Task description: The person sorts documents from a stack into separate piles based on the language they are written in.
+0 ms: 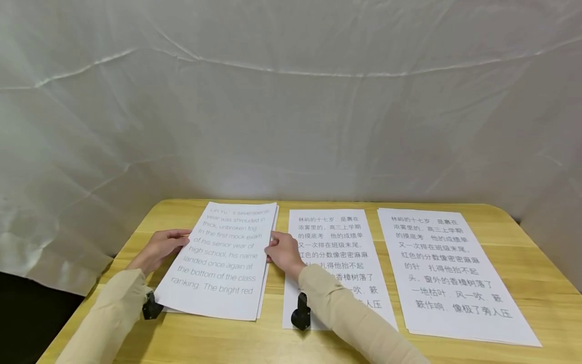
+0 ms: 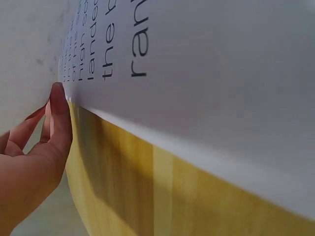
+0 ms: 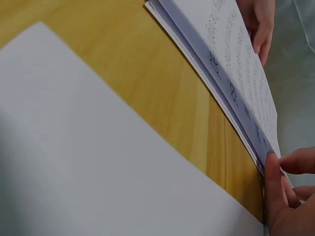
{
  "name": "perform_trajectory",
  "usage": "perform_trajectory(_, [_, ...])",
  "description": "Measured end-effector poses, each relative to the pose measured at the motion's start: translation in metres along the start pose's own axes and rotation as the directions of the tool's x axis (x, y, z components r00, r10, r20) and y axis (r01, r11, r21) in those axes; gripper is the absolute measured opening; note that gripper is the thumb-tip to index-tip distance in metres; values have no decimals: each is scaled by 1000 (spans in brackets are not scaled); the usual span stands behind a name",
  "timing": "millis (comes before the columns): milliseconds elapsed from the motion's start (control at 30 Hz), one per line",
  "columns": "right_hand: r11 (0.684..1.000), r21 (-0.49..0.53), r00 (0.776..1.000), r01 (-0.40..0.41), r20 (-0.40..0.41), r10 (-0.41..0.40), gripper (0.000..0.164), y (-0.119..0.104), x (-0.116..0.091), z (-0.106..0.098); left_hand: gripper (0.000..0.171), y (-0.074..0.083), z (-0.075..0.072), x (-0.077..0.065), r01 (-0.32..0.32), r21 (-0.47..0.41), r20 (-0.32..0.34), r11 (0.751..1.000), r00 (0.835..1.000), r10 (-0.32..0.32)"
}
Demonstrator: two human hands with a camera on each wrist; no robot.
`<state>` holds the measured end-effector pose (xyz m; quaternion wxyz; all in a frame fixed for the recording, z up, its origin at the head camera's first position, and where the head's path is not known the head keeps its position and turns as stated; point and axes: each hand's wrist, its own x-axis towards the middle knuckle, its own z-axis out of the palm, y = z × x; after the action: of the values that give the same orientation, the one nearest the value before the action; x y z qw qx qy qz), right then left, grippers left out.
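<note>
A white sheet of paper printed in English [image 1: 218, 258] lies at the left over other paper [image 1: 260, 303], slightly skewed from it. My left hand [image 1: 159, 248] pinches its left edge, with the thumb on the near side in the left wrist view. At the opposite edge, my right hand [image 1: 285, 253] pinches the sheet between thumb and fingers. In the right wrist view a gap shows between the upper sheet [image 3: 241, 64] and the paper below it. The fingertips behind the paper are partly hidden.
A stack of sheets printed in Chinese [image 1: 334, 237] lies in the middle, partly under my right forearm. Another such stack [image 1: 436, 263] lies at the right. The wooden table [image 1: 129, 333] backs onto a grey-white fabric curtain [image 1: 291, 126].
</note>
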<state>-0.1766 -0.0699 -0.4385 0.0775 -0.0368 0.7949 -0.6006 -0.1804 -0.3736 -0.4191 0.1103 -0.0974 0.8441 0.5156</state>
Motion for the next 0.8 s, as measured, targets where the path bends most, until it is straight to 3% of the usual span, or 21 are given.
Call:
perform_trajectory(100, [1000,-25,1000,7,3,-7,54,0,1,-1,49,1,0,0,4,-5,-1,1000,1000,-4])
perform_trajectory(433, [996,-85,999,-18,26,20,57,-3,4,-4,47,1,1,-2,1,3,-4,1000,1000,-1])
perform_trajectory(600, [996,-83,999,-33,29,35,55,-7,2,-6,54,0,-8,-6,-11,-13,100,1000,995,12])
perform_trajectory(800, [997,-37,997,-67,43,69,51,-10,0,-10,56,1,-35,-14,-6,-18,177,1000,984,9])
